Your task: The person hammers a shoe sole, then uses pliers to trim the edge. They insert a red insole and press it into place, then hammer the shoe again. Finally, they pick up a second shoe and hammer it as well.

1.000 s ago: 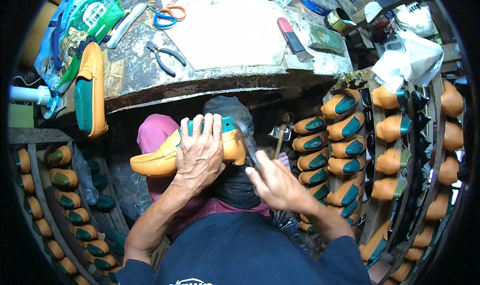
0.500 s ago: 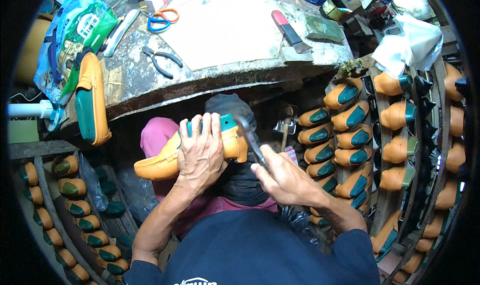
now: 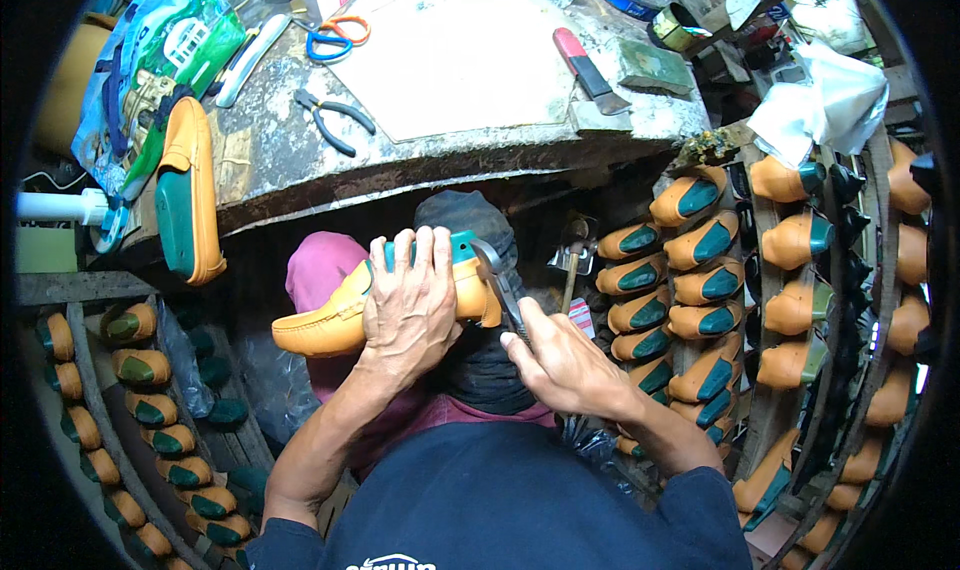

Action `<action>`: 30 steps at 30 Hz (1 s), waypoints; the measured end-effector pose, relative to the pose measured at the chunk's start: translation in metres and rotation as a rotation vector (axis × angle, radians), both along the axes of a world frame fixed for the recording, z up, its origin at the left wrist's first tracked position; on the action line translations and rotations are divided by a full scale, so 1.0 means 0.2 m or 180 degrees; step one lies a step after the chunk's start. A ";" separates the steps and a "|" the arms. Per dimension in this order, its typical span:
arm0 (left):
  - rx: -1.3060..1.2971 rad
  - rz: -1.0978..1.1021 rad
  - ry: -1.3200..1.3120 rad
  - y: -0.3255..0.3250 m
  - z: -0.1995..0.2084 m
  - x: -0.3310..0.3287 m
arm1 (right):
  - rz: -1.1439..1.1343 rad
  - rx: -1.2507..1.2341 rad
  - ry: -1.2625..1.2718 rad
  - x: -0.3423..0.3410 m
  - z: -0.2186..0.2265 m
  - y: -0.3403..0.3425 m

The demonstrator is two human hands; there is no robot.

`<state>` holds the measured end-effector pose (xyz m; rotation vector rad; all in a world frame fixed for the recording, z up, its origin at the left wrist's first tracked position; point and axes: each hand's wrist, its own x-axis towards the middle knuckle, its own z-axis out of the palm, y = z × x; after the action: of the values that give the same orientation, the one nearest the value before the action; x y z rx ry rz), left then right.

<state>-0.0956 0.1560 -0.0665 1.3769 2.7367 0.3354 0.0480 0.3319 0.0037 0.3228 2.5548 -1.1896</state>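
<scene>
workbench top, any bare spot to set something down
The pale flat sheet between the dark-handled pliers and red-handled knife is bare. The bench's left end is crowded: an orange loafer and plastic bags.

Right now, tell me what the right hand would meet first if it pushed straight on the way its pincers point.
The right hand drives the pincers up-left; they already touch the heel of the orange loafer, so that comes first.

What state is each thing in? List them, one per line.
Left hand: clamped over the orange shoe.
Orange shoe: held on its side above the lap.
Right hand: gripping metal pincers.
Metal pincers: jaws at the shoe's heel end.
Scissors: lying closed on the bench.
Pliers: lying with handles spread.
Shoe on bench: lying on the bench's left edge.
</scene>
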 end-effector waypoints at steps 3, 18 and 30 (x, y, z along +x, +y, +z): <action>0.0069 -0.0028 0.0054 0.00 0.03 -0.02 | 0.0060 0.0048 0.0008 0.00 0.00 0.04; 0.2927 0.0171 -0.1736 -0.56 0.32 -0.09 | -0.0928 0.0988 0.1348 -1.24 -0.43 0.51; 0.2211 0.0904 -0.1893 -0.92 0.30 0.16 | 0.0161 0.1956 0.2240 -1.26 -0.45 0.30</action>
<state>-0.0628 -0.0288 -0.0062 0.7438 2.3539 1.5372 -0.2048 0.3914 -0.0864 -0.0606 3.4861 -0.5053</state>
